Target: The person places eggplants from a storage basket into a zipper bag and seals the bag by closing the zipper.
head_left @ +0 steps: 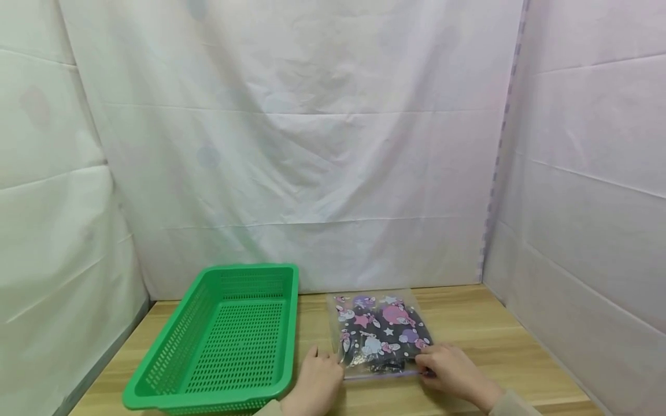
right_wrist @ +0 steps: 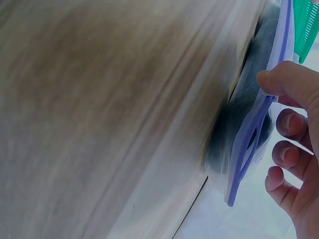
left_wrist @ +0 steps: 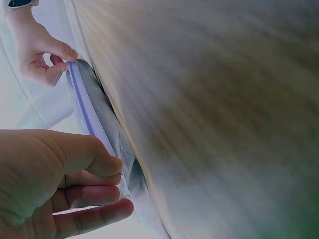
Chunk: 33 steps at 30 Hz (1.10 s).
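A clear zip bag (head_left: 336, 329) lies flat on the table, its purple zip strip (left_wrist: 82, 102) along the near edge. Inside is folded black fabric (head_left: 389, 332) printed with pink, purple and white stars and cartoon shapes. My left hand (head_left: 318, 381) is at the bag's near left corner, thumb and forefinger pinching the zip edge. At the near right, my right hand (head_left: 451, 370) pinches the strip between thumb and forefinger, other fingers loosely bent. Beyond that pinch, the right wrist view shows the two zip bands parted by a small gap near the end.
A green plastic basket (head_left: 294, 329) with perforated walls stands to the left of the bag, close to my left forearm; nothing lies in it. The wooden table (head_left: 494, 329) is enclosed by white cloth (head_left: 322, 173) at the back and both sides.
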Tool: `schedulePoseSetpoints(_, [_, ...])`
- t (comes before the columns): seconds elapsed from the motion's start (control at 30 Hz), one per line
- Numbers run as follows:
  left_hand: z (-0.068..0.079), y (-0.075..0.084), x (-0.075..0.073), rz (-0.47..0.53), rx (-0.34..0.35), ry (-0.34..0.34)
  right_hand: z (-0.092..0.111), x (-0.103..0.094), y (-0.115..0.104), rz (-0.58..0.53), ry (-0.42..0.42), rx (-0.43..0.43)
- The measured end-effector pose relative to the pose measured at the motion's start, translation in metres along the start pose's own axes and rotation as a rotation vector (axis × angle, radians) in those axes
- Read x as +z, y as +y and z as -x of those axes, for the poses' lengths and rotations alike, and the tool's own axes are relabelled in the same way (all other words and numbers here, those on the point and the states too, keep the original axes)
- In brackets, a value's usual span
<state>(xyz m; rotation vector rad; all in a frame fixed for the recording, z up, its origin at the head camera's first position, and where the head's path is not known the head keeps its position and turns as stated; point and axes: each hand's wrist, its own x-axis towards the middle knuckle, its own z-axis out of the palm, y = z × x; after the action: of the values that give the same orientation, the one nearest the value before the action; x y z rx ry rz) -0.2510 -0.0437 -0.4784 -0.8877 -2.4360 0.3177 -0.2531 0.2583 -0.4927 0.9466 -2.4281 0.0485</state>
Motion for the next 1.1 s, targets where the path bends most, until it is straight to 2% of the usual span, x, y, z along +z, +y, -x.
schedulePoseSetpoints(0.3, [0.0001, 0.0, -0.0004, 0.011, 0.001, -0.033, 0.0027, -0.0005, 0.0014, -0.012, 0.001, 0.012])
schedulePoseSetpoints(0.77, [0.0, -0.0018, 0.003, 0.002, 0.023, 0.031, 0.0027, -0.0055, 0.0031, -0.004, -0.037, 0.035])
schedulePoseSetpoints(1.1, [-0.0003, -0.0002, -0.0016, -0.002, 0.017, 0.003, 0.005, -0.0059, 0.0052, 0.004, -0.027, 0.032])
